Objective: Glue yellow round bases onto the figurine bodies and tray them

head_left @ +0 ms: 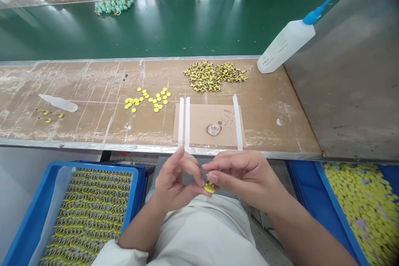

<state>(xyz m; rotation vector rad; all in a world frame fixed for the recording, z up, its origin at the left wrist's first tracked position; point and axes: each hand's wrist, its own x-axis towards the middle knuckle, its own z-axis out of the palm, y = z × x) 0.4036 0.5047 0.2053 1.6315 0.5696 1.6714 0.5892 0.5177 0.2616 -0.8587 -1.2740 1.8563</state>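
My left hand [179, 181] pinches a small round yellow disc [209, 188] between thumb and index finger, just above my lap. From the other side, the thumb and index finger of my right hand [245, 174] close over a small piece at the disc's upper face; the fingertips mostly hide it. On the bench beyond my hands, a cardboard sheet [199, 131] carries a small blob of clear glue [214, 129]. Behind it lies a heap of small yellow-and-dark pieces [215, 75]. Several loose yellow discs [158, 99] are scattered to the left.
A white bottle with a blue nozzle [285, 48] leans against a metal panel [349, 75] at right. Blue trays [134, 183] flank my lap: rows of yellow-and-dark pieces left, many yellow discs [364, 212] right. Past the green belt [187, 25], another person's arm shows.
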